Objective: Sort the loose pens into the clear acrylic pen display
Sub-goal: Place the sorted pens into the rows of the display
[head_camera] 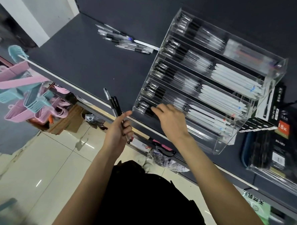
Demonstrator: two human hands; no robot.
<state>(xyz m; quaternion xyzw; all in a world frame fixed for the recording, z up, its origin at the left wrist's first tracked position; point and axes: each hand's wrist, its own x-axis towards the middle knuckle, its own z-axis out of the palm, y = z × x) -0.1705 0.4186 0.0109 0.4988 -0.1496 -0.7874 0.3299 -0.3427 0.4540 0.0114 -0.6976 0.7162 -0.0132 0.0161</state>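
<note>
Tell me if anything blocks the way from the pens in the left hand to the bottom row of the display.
Only the right hand, which rests over the near row of the display. Otherwise nothing visible lies between it and the pens in the left hand.

Both forearms are bare and reach forward from the near edge of the view, the left one on the left, the right one on the right. The left hand point(119, 128) is raised with the wrist nearly straight. Its fingers are curled round a few pens point(114, 105), and the thumb points to the right. The right hand point(169, 121) is farther and more to the right, palm down. Its fingers are stretched to the left, and the fingertips point(155, 109) touch the nearest row of the pen display point(218, 148). The two hands are near each other but do not touch.
</note>
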